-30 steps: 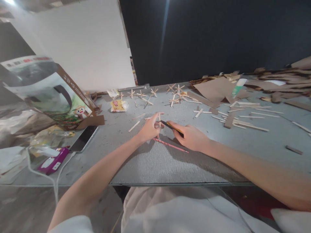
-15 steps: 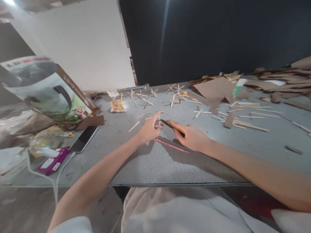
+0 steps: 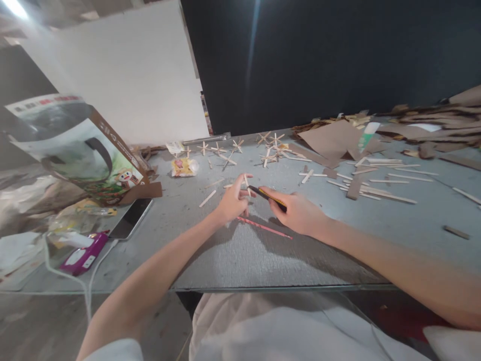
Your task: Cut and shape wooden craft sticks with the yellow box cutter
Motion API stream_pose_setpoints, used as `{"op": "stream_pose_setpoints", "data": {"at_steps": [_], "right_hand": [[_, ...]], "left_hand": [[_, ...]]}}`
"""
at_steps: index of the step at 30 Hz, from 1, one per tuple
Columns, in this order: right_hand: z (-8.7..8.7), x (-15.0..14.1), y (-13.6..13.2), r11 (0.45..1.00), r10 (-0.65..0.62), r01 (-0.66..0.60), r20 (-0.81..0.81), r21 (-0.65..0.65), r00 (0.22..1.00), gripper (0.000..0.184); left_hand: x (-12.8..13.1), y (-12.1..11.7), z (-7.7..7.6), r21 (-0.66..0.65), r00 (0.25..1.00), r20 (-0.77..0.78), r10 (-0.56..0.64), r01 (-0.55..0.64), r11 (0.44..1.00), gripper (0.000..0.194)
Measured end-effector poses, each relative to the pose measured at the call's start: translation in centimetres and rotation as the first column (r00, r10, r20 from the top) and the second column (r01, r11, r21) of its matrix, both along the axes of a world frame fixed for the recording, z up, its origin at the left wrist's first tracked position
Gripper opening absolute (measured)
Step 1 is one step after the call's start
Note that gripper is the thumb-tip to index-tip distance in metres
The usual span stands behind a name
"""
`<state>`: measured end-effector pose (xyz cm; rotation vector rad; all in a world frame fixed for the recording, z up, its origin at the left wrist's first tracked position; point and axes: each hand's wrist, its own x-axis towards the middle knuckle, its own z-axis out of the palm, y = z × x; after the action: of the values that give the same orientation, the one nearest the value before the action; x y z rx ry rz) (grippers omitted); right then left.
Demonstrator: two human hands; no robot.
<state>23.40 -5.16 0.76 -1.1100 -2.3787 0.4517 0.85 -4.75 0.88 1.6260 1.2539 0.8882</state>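
My left hand (image 3: 233, 201) pinches a short pale wooden stick (image 3: 246, 184) between thumb and fingers, held just above the grey table (image 3: 240, 250). My right hand (image 3: 298, 213) is closed round a black and yellow cutter (image 3: 271, 197), whose tip points left at the stick. A pink pencil (image 3: 263, 227) lies on the table right below both hands. Several loose wooden sticks (image 3: 207, 198) lie around them.
A printed cardboard box (image 3: 75, 145) leans at the left, with a phone (image 3: 131, 218) and a purple packet (image 3: 80, 253) in front of it. Glued stick stars (image 3: 271, 146) lie at the back. Brown cardboard scraps (image 3: 330, 140) and long sticks (image 3: 391, 176) cover the right.
The head camera has tipped slightly, so everything sits a bit differently in view. Both hands stay together at the same spot, holding the stick and the cutter.
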Motion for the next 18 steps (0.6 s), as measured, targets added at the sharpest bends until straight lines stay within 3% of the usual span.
{"op": "stream_pose_setpoints", "data": {"at_steps": [3,7,13,18], "right_hand": [[0.17,-0.05,-0.01,0.999,0.006,-0.004,0.038,-0.038,0.999,0.06],[0.48,-0.09,-0.01,0.998,-0.001,0.004,0.046,-0.064,0.999,0.06],[0.34,-0.01,0.01,1.0,-0.01,0.012,0.049,-0.029,0.999,0.06],[0.07,0.05,0.12,1.0,-0.027,0.026,-0.025,-0.008,0.999,0.061]], "left_hand": [[-0.14,0.13,-0.26,0.019,0.995,-0.101,-0.002,0.004,1.0,0.08],[-0.13,0.4,-0.29,-0.096,0.999,0.034,-0.024,0.027,0.995,0.079],[-0.05,0.35,-0.14,-0.064,1.0,0.021,-0.012,0.013,0.998,0.079],[-0.16,0.15,0.57,-0.095,0.981,0.189,-0.049,0.068,0.993,0.081]]}}
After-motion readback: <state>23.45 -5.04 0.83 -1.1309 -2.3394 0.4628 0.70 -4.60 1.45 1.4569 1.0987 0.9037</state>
